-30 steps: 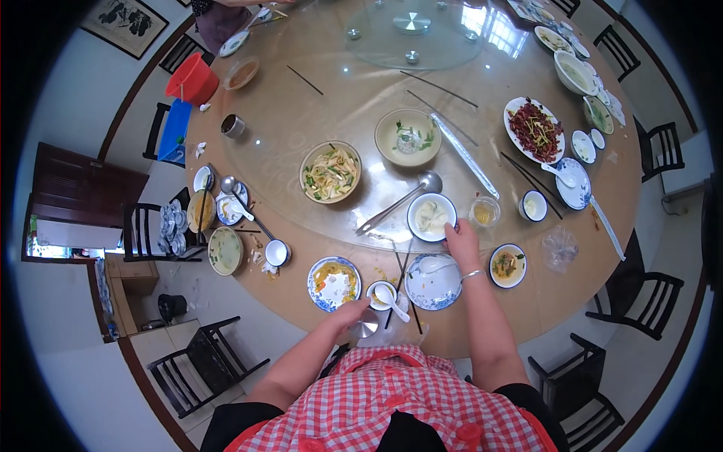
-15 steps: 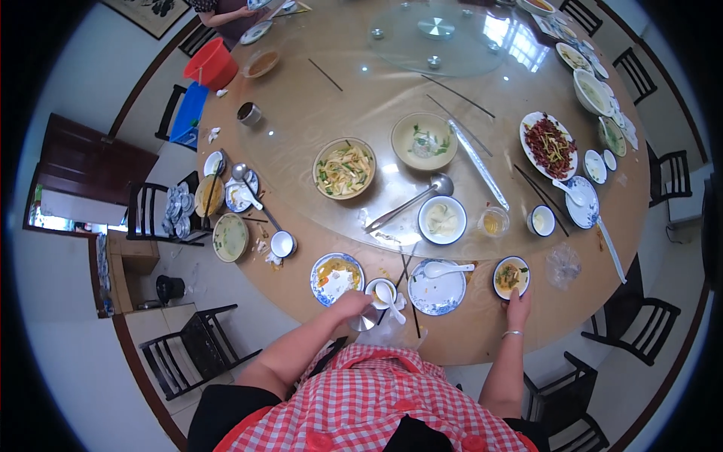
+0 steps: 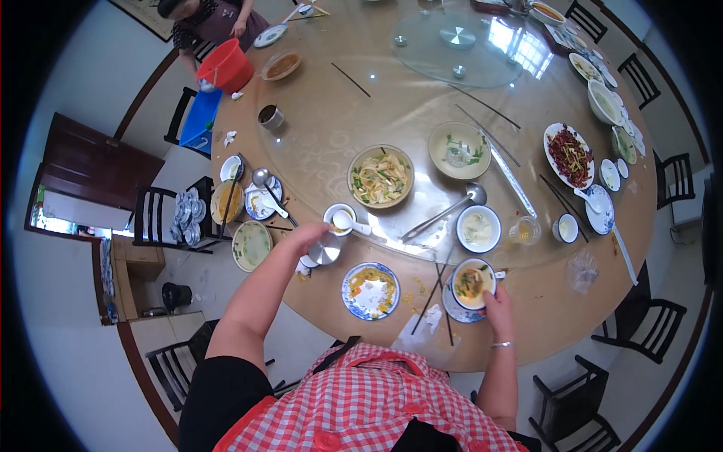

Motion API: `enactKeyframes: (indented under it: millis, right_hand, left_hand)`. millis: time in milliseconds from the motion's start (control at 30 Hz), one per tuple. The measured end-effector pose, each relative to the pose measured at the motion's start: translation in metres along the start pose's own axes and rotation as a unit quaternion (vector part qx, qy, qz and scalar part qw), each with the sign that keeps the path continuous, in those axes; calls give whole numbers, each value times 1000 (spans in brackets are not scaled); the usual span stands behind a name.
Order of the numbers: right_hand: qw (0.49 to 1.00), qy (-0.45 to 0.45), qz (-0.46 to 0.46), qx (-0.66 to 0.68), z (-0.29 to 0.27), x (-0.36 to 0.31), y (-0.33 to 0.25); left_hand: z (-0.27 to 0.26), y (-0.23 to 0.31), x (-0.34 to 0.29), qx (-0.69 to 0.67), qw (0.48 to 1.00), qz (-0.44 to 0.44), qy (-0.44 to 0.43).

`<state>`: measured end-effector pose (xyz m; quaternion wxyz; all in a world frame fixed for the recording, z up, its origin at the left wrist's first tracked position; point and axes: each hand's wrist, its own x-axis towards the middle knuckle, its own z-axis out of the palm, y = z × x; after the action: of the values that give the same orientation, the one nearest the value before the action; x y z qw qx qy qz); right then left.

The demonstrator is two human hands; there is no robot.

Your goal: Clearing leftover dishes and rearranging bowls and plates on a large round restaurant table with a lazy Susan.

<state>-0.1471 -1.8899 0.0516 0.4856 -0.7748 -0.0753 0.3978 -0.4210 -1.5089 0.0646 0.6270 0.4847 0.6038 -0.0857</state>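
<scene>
A small white bowl (image 3: 474,283) holding yellowish leftovers with green flecks is sitting on a blue-and-white saucer (image 3: 456,309) at the near edge of the round wooden table (image 3: 339,128). The right hand (image 3: 498,304) is gripping that bowl at its near right rim, fingers curled around the wall; the bowl is lying just above and left of the hand. The left hand (image 3: 307,238) is reaching out to the left of this bowl, its fingers bent over a small shiny metal cup (image 3: 325,250), which is resting right against the fingertips; whether they are actually clenching it I cannot tell. Just beyond the cup a little white cup with a white spoon (image 3: 341,219) is standing. Between the two hands a blue-rimmed plate (image 3: 370,291) with yellow scraps is lying, and dark chopsticks (image 3: 431,290) are crossing just left of the white bowl. Farther from the bowl, toward the table's middle, a large bowl of noodles (image 3: 380,177) is standing.
</scene>
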Motion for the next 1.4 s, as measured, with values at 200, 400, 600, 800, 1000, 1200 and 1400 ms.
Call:
enactKeyframes:
  millis: [200,400,600,800,1000,1200,1400]
  right_hand:
    - [997,25,-1,77,109,24,-12]
    - [970,116,20,212,167,51,-25]
    - [941,319,-99,55,132,20,8]
    - [922,354,96,-121,38,-5,114]
    - [946,248,119,170,42,-18,108]
    - [960,206,51,183,25,-61,107]
    - [976,89,61,189,63,-66,44]
  left_hand:
    - [-45,28,62,10,1000,-15,-25]
    - [-74,31,124,9,998,50,-44]
    - [-57,34,42,-1,984,47,-172]
    - [8,-73,-25,388,862,158,-284]
    - [42,-178,28,187,965,44,-181]
    - [53,-177,19,208,958,116,-163]
    - [54,-184,30,92,981,20,-170]
